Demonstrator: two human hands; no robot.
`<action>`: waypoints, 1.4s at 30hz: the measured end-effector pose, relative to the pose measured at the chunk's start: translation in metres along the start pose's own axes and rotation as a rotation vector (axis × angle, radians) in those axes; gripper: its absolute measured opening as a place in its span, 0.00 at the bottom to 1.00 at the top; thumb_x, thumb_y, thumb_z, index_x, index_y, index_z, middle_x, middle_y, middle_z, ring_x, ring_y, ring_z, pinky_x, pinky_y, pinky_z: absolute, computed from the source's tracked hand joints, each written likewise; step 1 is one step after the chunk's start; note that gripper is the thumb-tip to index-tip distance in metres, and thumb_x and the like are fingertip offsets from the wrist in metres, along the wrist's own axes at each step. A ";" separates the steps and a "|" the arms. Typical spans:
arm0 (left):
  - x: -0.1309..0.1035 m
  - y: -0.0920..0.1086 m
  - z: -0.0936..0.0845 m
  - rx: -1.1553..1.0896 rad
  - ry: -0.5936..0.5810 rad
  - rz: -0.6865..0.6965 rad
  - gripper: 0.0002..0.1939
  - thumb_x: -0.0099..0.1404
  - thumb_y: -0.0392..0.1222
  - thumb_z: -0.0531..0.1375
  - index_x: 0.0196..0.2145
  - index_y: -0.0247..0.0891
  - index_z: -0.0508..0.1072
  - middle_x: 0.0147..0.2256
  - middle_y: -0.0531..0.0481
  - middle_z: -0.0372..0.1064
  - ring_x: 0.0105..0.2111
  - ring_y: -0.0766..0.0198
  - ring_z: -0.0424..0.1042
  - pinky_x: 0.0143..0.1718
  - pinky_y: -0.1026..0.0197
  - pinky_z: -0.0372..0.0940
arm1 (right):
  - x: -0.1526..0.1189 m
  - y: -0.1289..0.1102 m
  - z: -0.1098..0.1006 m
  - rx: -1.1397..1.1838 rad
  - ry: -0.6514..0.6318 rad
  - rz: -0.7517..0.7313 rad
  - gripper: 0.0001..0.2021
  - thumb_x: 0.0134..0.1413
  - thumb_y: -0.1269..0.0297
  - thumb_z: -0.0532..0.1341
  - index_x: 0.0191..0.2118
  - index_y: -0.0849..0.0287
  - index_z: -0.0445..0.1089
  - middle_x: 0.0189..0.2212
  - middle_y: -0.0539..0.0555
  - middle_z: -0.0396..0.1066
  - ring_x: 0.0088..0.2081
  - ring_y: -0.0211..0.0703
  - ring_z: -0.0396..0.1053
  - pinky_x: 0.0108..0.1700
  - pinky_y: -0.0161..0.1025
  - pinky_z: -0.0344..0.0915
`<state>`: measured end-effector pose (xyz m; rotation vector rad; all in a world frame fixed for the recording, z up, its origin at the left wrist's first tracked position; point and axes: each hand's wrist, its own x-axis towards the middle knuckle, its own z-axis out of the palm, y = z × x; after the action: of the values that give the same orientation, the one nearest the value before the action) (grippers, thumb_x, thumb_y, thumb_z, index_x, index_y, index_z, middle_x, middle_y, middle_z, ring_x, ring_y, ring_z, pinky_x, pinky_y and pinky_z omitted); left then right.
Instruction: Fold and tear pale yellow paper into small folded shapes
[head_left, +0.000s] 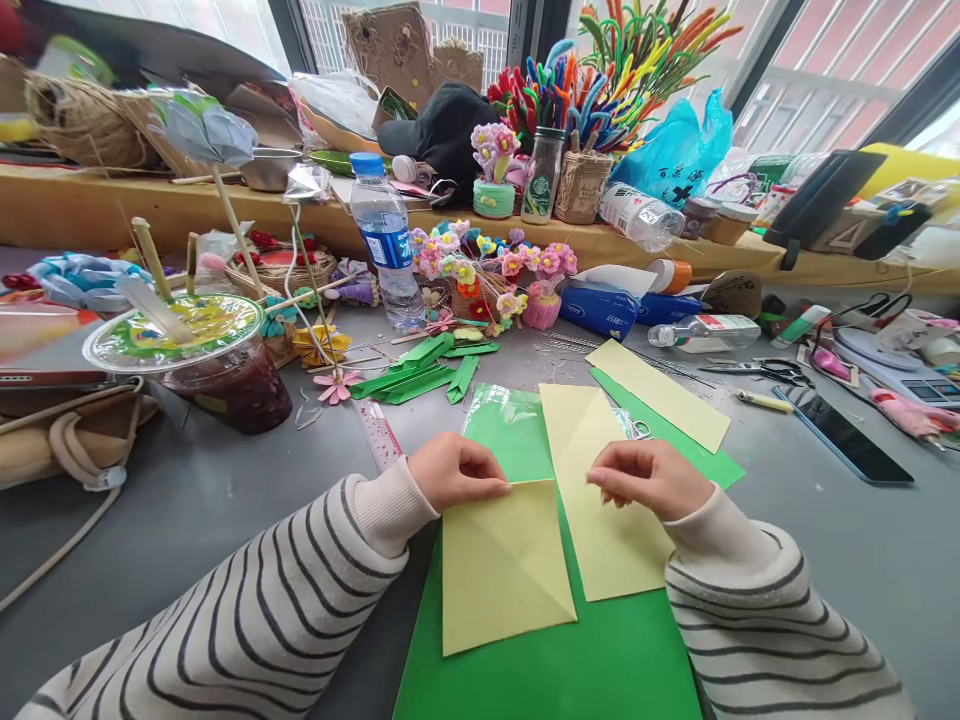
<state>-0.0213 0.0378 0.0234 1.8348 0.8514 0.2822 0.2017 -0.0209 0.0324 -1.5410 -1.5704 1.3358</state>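
Pale-yellow, squarish paper [506,575] lies at six o'clock from our nearer, left hand [457,472], which pinches its top edge; our right hand [664,480] is curled nearly closed, apparently empty.

Slanting dark frames [770,62] divide the windows [817,90], where daylight enters (pale bars and pinkish panels show beyond). Below them, a yellowish-brown wooden ledge [300,228] runs behind the grey surface [840,540] (both carry craft clutter).

Our left fingers [487,488] pinch a yellow square [510,575] by its top edge; a yellow strip [600,560] lies below our right fingers [622,484], green sheet [555,665] underneath.
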 end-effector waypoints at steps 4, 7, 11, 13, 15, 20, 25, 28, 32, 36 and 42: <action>0.001 -0.001 0.004 -0.056 -0.028 0.008 0.14 0.47 0.46 0.58 0.23 0.29 0.73 0.21 0.48 0.70 0.22 0.66 0.66 0.23 0.69 0.61 | 0.001 -0.006 0.010 -0.054 0.095 -0.210 0.10 0.43 0.60 0.58 0.28 0.62 0.68 0.28 0.55 0.67 0.30 0.38 0.65 0.27 0.32 0.63; 0.001 0.003 0.011 -0.008 -0.020 0.031 0.14 0.48 0.46 0.58 0.24 0.29 0.73 0.20 0.48 0.69 0.21 0.68 0.65 0.21 0.70 0.60 | 0.002 -0.010 0.025 -0.170 0.000 -0.285 0.09 0.43 0.62 0.58 0.30 0.62 0.70 0.26 0.55 0.68 0.29 0.38 0.65 0.28 0.33 0.63; 0.001 0.006 0.016 -0.032 -0.023 0.037 0.14 0.50 0.45 0.56 0.26 0.29 0.73 0.20 0.49 0.68 0.21 0.70 0.63 0.21 0.70 0.59 | 0.003 -0.010 0.034 -0.252 0.027 -0.301 0.09 0.45 0.64 0.56 0.25 0.64 0.70 0.22 0.55 0.68 0.25 0.36 0.64 0.26 0.33 0.62; 0.002 0.005 0.017 -0.034 -0.028 0.033 0.15 0.51 0.45 0.56 0.27 0.29 0.72 0.20 0.49 0.67 0.20 0.70 0.62 0.21 0.71 0.58 | 0.003 -0.009 0.034 -0.255 0.038 -0.293 0.09 0.45 0.64 0.56 0.25 0.65 0.70 0.22 0.55 0.68 0.25 0.37 0.64 0.27 0.33 0.62; 0.003 0.005 0.016 -0.028 -0.029 0.029 0.15 0.50 0.46 0.56 0.26 0.29 0.72 0.20 0.50 0.67 0.20 0.70 0.62 0.21 0.70 0.58 | 0.003 -0.009 0.033 -0.243 0.033 -0.273 0.09 0.44 0.64 0.56 0.25 0.65 0.69 0.23 0.55 0.69 0.25 0.37 0.64 0.28 0.34 0.62; 0.004 0.004 0.007 -0.144 0.005 -0.010 0.13 0.48 0.45 0.58 0.23 0.30 0.72 0.20 0.52 0.66 0.21 0.70 0.62 0.22 0.70 0.58 | 0.001 -0.009 0.021 -0.136 0.024 -0.156 0.09 0.43 0.62 0.57 0.25 0.64 0.69 0.23 0.55 0.69 0.25 0.37 0.64 0.27 0.33 0.61; 0.004 0.004 -0.005 -0.366 0.015 -0.075 0.11 0.48 0.44 0.59 0.22 0.30 0.70 0.15 0.55 0.63 0.18 0.72 0.62 0.20 0.69 0.59 | 0.000 -0.007 0.007 0.002 0.033 -0.064 0.10 0.42 0.59 0.58 0.25 0.63 0.69 0.22 0.53 0.68 0.25 0.37 0.64 0.27 0.32 0.60; 0.005 0.004 -0.005 -0.420 0.030 -0.084 0.11 0.47 0.44 0.60 0.22 0.30 0.70 0.16 0.55 0.64 0.18 0.72 0.62 0.21 0.69 0.60 | 0.001 -0.005 0.006 0.017 0.036 -0.042 0.11 0.41 0.59 0.59 0.24 0.63 0.69 0.22 0.53 0.68 0.25 0.37 0.63 0.27 0.33 0.60; 0.008 0.000 0.001 -0.492 0.103 -0.125 0.11 0.46 0.44 0.61 0.22 0.31 0.70 0.18 0.55 0.65 0.19 0.73 0.63 0.22 0.69 0.60 | 0.003 -0.003 0.008 0.011 0.055 -0.031 0.11 0.42 0.58 0.58 0.25 0.63 0.68 0.23 0.53 0.68 0.26 0.37 0.63 0.27 0.34 0.60; 0.009 -0.001 0.005 -0.465 0.101 -0.155 0.12 0.45 0.44 0.61 0.22 0.30 0.70 0.17 0.55 0.65 0.19 0.73 0.62 0.21 0.69 0.60 | 0.004 -0.003 0.013 -0.077 0.022 -0.040 0.12 0.43 0.58 0.57 0.26 0.65 0.68 0.25 0.56 0.68 0.27 0.39 0.64 0.28 0.35 0.60; 0.006 0.002 0.014 -0.344 0.059 -0.067 0.13 0.48 0.44 0.59 0.24 0.29 0.70 0.20 0.52 0.65 0.21 0.71 0.62 0.23 0.68 0.60 | 0.005 -0.006 0.026 -0.097 -0.037 -0.075 0.12 0.44 0.59 0.55 0.28 0.63 0.69 0.25 0.54 0.69 0.27 0.39 0.65 0.28 0.34 0.61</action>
<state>-0.0081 0.0310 0.0180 1.4823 0.8459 0.4149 0.1747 -0.0222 0.0279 -1.5061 -1.7215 1.2711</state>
